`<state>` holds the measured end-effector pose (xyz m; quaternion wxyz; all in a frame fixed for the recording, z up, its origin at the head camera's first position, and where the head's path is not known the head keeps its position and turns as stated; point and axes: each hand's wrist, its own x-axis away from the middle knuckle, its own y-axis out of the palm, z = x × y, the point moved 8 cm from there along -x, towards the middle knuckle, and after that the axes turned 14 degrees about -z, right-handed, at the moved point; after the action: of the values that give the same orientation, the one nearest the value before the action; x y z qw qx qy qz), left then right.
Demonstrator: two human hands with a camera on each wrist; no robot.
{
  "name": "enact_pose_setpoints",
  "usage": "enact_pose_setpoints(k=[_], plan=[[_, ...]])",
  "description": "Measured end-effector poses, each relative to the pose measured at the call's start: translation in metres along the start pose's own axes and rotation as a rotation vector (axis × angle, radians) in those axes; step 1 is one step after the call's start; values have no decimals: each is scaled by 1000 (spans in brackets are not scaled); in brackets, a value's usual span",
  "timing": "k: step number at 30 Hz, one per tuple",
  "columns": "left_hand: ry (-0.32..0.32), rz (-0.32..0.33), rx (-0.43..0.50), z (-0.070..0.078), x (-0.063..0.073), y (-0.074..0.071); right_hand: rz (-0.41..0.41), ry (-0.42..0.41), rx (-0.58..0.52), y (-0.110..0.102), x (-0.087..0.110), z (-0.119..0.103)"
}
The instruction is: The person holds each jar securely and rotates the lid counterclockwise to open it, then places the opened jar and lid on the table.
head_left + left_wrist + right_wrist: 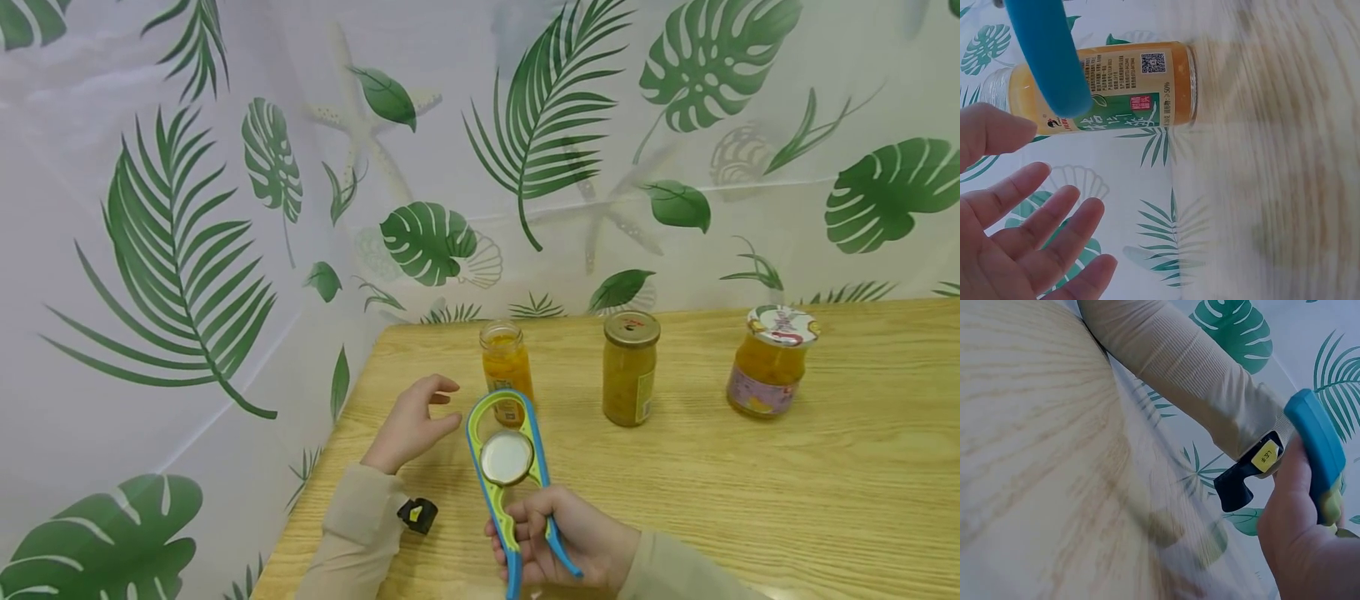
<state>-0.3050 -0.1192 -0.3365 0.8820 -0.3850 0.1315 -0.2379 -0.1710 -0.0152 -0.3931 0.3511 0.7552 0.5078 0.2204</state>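
Right hand: fingers curled round the handles of one blue-and-green jar opener, held over the near part of the table, loop end away from the person. Opener: apparently plastic; judged light and stiff, unlikely to break; best taken by the two handles, where the hand now has it. Metal lid: one, pale face up, within the opener's frame; whether gripped there or merely resting cannot be told; judged light, thin-edged, apt to slip out if the handles spread, best lifted by its rim. Left hand: empty, fingers apart and loosely bent, just beside the opener's loop; black wrist device at the sleeve. Open jar: upright on the table beyond the loop, which partly covers it from above; no lid on its mouth, orange contents; judged heavy, smooth, breakable and prone to spill, best held round the body and kept level. Gold-lidded jar: upright, to the right, apart. Purple-labelled jar: upright, farther right, patterned lid on. Table: wood-grained. Behind: leaf-printed sheet.
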Motion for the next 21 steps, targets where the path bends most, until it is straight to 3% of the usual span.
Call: enact_pose_setpoints(k=[11, 16, 21], plan=[[-5, -12, -6, 3, 0, 0, 31, 24, 73, -4, 2, -1], [-20, -14, 2, 4, 2, 1, 77, 35, 71, -7, 2, 1], [-23, -23, 13, 2, 0, 2, 159, -15, 29, -12, 3, 1]])
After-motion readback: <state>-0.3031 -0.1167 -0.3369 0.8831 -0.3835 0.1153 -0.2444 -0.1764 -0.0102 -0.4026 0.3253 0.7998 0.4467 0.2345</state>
